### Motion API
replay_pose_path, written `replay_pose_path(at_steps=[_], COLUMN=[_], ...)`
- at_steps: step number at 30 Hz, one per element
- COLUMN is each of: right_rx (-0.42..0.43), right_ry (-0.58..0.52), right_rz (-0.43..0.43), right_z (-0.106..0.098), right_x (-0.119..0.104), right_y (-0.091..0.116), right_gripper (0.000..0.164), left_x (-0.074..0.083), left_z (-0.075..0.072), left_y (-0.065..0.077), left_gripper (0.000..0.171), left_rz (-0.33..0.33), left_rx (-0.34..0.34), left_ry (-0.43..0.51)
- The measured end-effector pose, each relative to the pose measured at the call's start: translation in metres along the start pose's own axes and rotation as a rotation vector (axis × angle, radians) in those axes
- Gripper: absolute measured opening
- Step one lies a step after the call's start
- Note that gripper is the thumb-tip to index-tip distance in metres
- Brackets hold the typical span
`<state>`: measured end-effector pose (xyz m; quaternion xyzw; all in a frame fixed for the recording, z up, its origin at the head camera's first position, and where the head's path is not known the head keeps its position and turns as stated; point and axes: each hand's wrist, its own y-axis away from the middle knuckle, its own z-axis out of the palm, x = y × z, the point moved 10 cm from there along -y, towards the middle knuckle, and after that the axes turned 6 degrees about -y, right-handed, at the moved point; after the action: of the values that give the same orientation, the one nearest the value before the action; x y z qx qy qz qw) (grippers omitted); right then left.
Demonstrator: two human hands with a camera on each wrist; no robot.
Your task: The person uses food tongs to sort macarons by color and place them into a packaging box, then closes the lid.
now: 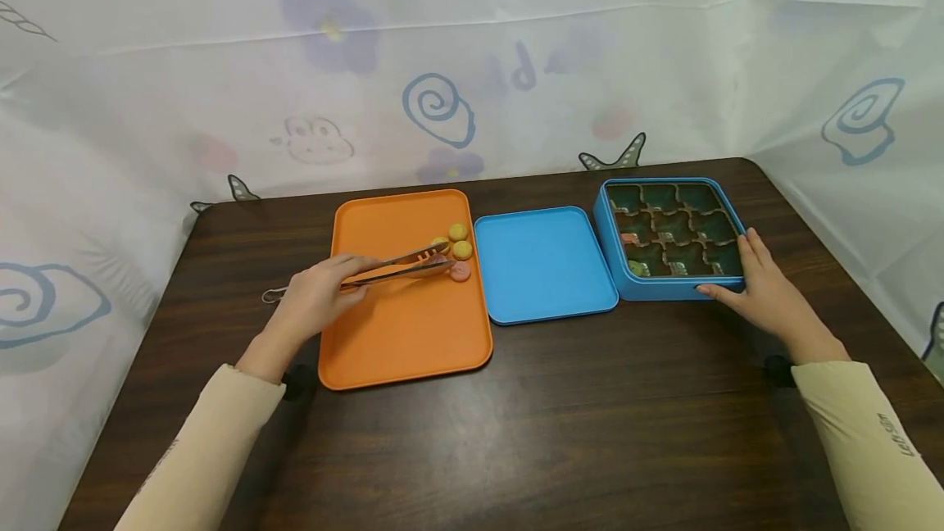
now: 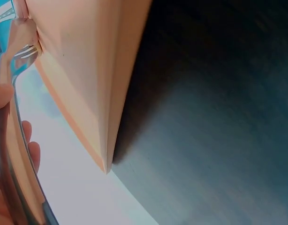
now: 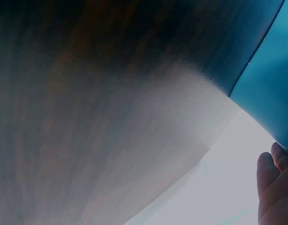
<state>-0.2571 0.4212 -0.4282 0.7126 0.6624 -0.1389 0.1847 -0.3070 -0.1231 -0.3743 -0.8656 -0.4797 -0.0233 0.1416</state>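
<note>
My left hand [image 1: 319, 295] holds metal tongs [image 1: 401, 271] over the orange tray [image 1: 401, 342], with their fork-like ends among small round pieces near its right edge. One pink piece [image 1: 437, 260] lies between the tong arms, partly hidden, and another pink piece [image 1: 460, 271] sits just beside the tips. Yellow pieces [image 1: 457, 232] are grouped behind them. At the far right, my right hand [image 1: 770, 293] rests on the front right corner of a blue box [image 1: 664, 291], thumb along the front, fingers extended along the right side. In the right wrist view, its fingertips [image 3: 266, 164] touch the blue wall.
A flat blue tray [image 1: 546, 265] lies between the orange tray and the box. The box has several dark compartments; a pink piece [image 1: 629, 238] and a green piece [image 1: 637, 268] sit in its left column. A patterned white curtain [image 1: 472, 64] hangs behind the dark table [image 1: 560, 424].
</note>
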Motion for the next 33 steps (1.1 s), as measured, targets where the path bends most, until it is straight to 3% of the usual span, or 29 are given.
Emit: replay_pose_path(at_steps=[5,19,26,33], right_rx=[0.002,-0.001,-0.003,-0.002], right_ry=[0.0,0.0,-0.007,-0.006], right_rz=[-0.001,0.004,0.005,0.0], right_z=[-0.001,-0.001,-0.001,-0.001], right_x=[-0.001,-0.001,-0.001,-0.002], right_y=[0.0,0.002,0.002,0.001], right_gripper=[0.112,0.111,0.111,0.111], left_x=[0.002,0.013,0.028,0.05], left_z=[-0.002,-0.019,-0.031,-0.04], left_y=[0.002,0.005,0.0,-0.015], left_gripper=[0.041,0.042,0.043,0.041], left_rz=[0.025,0.119,0.165,0.209], left_rx=[0.023,0.189,0.273,0.318], left_ry=[-0.029,-0.069,-0.088,-0.078])
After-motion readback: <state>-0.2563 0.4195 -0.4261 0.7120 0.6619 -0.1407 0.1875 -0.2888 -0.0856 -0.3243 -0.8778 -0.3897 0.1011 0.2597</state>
